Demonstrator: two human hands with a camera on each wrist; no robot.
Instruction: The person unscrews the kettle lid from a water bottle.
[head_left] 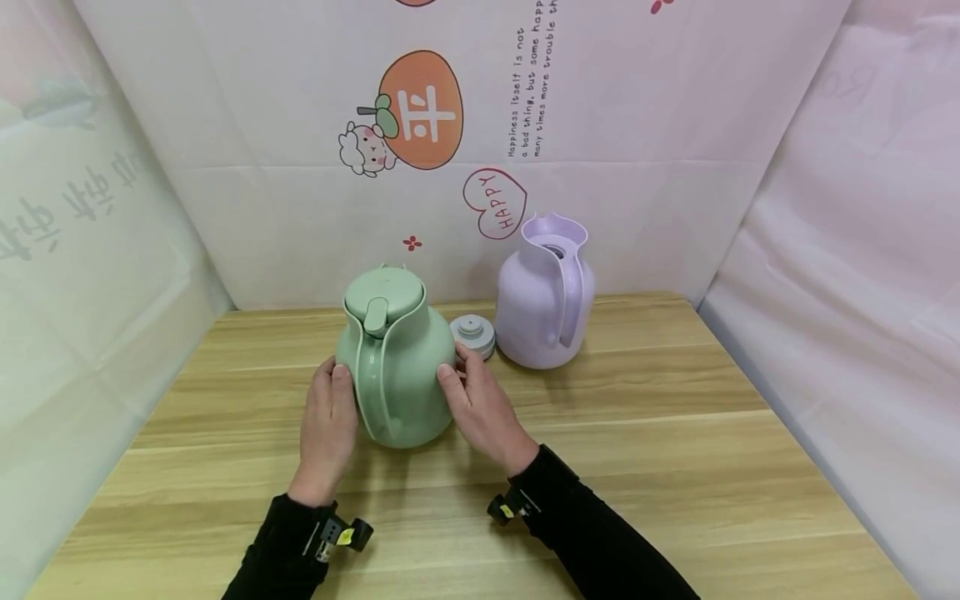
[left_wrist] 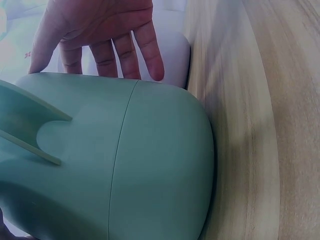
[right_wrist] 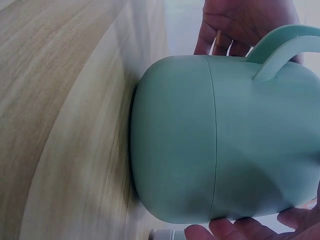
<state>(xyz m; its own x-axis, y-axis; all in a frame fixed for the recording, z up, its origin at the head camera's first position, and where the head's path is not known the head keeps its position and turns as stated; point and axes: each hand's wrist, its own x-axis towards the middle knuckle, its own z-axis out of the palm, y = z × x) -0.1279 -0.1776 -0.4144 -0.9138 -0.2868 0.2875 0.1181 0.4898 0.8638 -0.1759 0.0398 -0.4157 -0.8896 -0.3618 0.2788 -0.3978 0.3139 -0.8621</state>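
Note:
A pale green vacuum jug (head_left: pixel 416 379) stands on the wooden table, its round lid (head_left: pixel 386 292) on top and its handle turned toward me. My left hand (head_left: pixel 327 421) lies along the jug's left side, fingers straight and thumb uppermost. On the opposite side, my right hand (head_left: pixel 486 408) touches the jug with extended fingers. The left wrist view shows the right hand's spread fingers (left_wrist: pixel 145 50) beyond the green body. In the right wrist view, the right fingertips (right_wrist: pixel 220 227) are right at the jug's wall, and the left hand (right_wrist: pixel 247 22) appears past the handle.
Behind and to the right stands a lilac jug (head_left: pixel 528 308), uncovered at its mouth. A grey round stopper (head_left: pixel 474 332) sits between the two jugs. Printed white cloth (head_left: pixel 600 100) hangs at the table's (head_left: pixel 675 467) back, with more cloth along both sides.

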